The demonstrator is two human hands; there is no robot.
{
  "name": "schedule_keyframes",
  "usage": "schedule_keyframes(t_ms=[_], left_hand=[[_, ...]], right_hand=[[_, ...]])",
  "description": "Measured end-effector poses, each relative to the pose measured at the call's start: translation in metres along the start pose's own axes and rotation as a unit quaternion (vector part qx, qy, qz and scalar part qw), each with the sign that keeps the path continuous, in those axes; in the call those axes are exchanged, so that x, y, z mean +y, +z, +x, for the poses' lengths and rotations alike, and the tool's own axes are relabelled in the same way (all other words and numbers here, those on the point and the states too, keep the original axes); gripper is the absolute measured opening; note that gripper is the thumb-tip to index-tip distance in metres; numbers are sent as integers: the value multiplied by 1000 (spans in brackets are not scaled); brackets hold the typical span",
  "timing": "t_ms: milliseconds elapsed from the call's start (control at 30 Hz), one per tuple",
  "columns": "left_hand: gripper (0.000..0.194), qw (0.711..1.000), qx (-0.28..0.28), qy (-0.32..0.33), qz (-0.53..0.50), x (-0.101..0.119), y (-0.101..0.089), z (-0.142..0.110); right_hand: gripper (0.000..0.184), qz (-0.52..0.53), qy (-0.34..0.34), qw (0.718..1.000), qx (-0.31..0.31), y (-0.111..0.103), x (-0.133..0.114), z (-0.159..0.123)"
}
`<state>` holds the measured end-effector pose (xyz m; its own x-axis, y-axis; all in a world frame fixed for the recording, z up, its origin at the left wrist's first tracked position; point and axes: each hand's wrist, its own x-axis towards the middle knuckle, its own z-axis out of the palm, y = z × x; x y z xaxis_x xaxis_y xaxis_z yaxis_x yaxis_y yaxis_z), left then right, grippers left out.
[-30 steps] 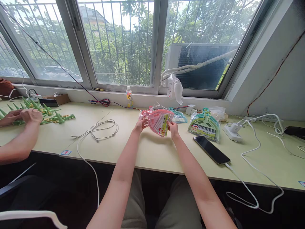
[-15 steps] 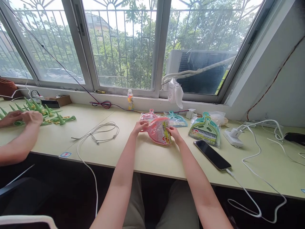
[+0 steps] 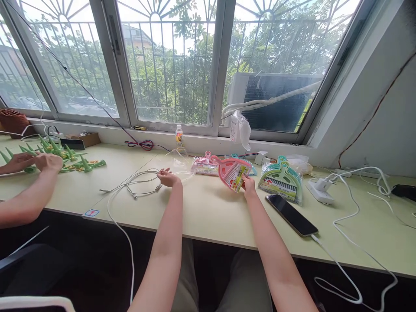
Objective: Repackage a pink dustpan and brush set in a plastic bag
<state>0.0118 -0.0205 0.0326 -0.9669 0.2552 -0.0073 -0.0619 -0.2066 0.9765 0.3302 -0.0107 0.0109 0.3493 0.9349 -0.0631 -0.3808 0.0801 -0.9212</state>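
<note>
My right hand [image 3: 248, 185] grips a pink dustpan [image 3: 225, 167] by its lower right edge, just above the table. The dustpan is tilted, its handle pointing left, with a brush [image 3: 233, 175] and a yellow-green label [image 3: 241, 177] on its face. To the left, my left hand [image 3: 169, 177] is closed at a thin clear plastic bag [image 3: 182, 162], which spreads out behind the fingers. Behind the held dustpan lies another pink dustpan set [image 3: 203, 167] in clear wrap. A blue one [image 3: 253, 169] is mostly hidden. Wrapped green dustpan sets [image 3: 282, 184] lie to the right.
A phone [image 3: 291, 215] on a white cable lies right of my forearm, near a charger block [image 3: 320, 193]. Coiled grey cable [image 3: 143, 182] rests at left. A bottle [image 3: 179, 138] stands by the window. A co-worker's hands [image 3: 48, 162] handle green cone-shaped pieces [image 3: 85, 164].
My left hand has left the dustpan and moved left, pulling the clear bag off it. My right hand has moved slightly right and turned the dustpan, which now shows unwrapped.
</note>
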Motion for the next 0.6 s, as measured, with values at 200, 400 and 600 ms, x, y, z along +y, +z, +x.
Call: schedule_keyframes(t_ms=[200, 400, 600], left_hand=[[50, 989, 112, 85, 41, 4, -9, 2], [62, 973, -38, 219, 65, 14, -9, -22], [57, 821, -562, 100, 4, -15, 18, -112]], right_hand=[[8, 25, 22, 999, 3, -3, 2, 0], [6, 37, 25, 999, 0, 3, 1, -3], [16, 48, 13, 997, -67, 12, 2, -7]])
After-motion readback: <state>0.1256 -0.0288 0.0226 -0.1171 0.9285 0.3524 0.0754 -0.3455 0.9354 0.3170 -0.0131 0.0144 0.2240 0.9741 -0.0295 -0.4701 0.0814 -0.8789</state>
